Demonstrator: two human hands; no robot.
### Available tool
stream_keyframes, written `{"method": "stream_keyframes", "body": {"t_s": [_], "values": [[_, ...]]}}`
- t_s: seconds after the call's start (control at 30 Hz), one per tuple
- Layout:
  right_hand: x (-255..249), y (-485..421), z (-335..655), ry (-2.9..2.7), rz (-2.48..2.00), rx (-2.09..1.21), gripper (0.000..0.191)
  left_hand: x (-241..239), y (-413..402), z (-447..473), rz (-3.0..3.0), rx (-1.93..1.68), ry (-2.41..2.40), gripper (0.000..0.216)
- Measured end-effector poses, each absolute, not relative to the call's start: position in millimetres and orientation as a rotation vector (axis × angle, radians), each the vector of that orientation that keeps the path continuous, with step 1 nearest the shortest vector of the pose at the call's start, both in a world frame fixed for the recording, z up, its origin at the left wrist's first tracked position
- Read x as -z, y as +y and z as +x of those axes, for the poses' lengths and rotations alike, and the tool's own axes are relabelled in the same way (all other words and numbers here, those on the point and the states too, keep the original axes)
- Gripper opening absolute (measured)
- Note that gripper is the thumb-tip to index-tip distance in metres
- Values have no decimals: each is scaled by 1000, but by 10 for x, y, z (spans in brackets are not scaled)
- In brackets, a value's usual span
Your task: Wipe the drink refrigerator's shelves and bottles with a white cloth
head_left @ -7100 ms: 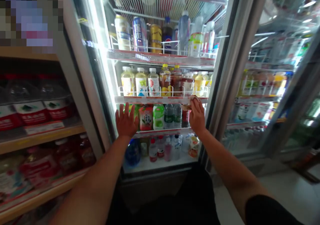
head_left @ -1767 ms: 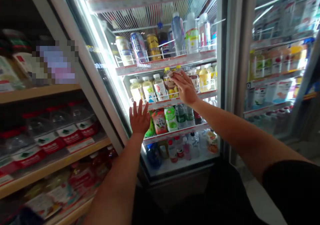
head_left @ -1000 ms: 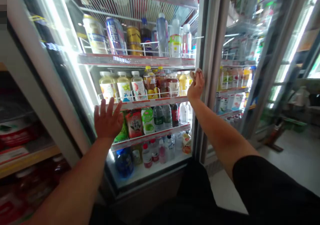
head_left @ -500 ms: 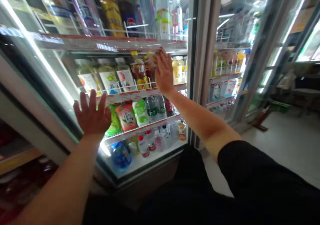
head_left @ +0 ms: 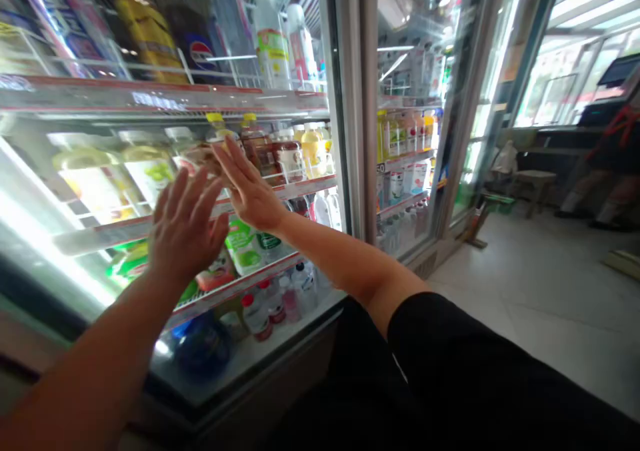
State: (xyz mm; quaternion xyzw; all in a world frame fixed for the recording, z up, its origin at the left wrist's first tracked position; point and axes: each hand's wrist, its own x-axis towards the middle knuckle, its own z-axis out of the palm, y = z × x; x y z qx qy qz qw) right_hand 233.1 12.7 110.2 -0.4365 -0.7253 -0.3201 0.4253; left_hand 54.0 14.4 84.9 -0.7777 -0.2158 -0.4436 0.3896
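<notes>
Crumpled beige wiping cloth [head_left: 200, 155] sits pressed under my right hand [head_left: 249, 185] on the glass fridge door [head_left: 150, 171], fingers flat over it, level with the yellow-capped juice bottles [head_left: 220, 131]. My left hand [head_left: 184, 227], fingers spread and holding nothing, braces just below. Lower glass looks unwiped, I judge.

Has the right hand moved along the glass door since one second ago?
Yes. The right hand slid left, away from the door's right frame, and is now over the bottles on the middle shelf.
</notes>
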Motion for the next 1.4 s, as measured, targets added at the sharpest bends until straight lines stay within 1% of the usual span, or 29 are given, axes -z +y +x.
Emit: {"method": "stream_keyframes", "body": {"t_s": [0.03, 0.1, 0.23, 0.3, 0.37, 0.47, 0.53, 0.6, 0.7, 0.8, 0.9, 0.97, 1.03, 1.1, 1.27, 1.33, 1.4], "values": [[-1121, 110, 2383, -1812, -1111, 792, 58, -919, 156, 660, -2064, 1071, -575, 65], [-1133, 100, 2535, -1804, -1128, 783, 59, -1005, 194, 820, -2160, 1020, -625, 60], [-978, 183, 3045, -1753, -1210, 796, 80, -964, 251, 896, -2151, 997, -731, 59], [-818, 252, 3339, -1743, -1343, 790, 77, -936, 259, 903, -2097, 997, -816, 58], [-650, 320, 3575, -1845, -1370, 798, 67, -981, 262, 925, -2036, 990, -868, 55], [-472, 408, 3728, -1858, -1353, 812, 64, -1201, 270, 971, -1923, 996, -826, 45], [-414, 452, 3711, -1823, -1340, 800, 64, -1384, 274, 994, -1842, 1024, -761, 36], [-385, 479, 3656, -1793, -1332, 773, 63, -1514, 273, 1014, -1801, 1046, -706, 32], [-353, 488, 3590, -1765, -1327, 725, 61, -1499, 262, 1062, -1878, 1024, -663, 36], [-336, 464, 3568, -1751, -1330, 688, 61, -1250, 242, 1121, -2021, 925, -630, 41], [-381, 435, 3540, -1736, -1310, 681, 62, -964, 239, 1134, -2096, 804, -594, 39], [-456, 434, 3497, -1683, -1292, 668, 63, -875, 258, 1101, -2125, 743, -602, 38], [-545, 453, 3438, -1618, -1289, 633, 64, -919, 280, 1044, -2151, 692, -621, 42], [-614, 485, 3383, -1590, -1302, 593, 65, -1090, 292, 987, -2138, 700, -635, 45], [-613, 547, 3349, -1581, -1301, 596, 65, -1601, 275, 952, -1828, 1052, -774, 46], [-583, 546, 3367, -1592, -1289, 612, 65, -1614, 258, 978, -1755, 1113, -804, 53], [-563, 540, 3384, -1605, -1291, 622, 65, -1488, 239, 1000, -1788, 1074, -795, 57]]}}
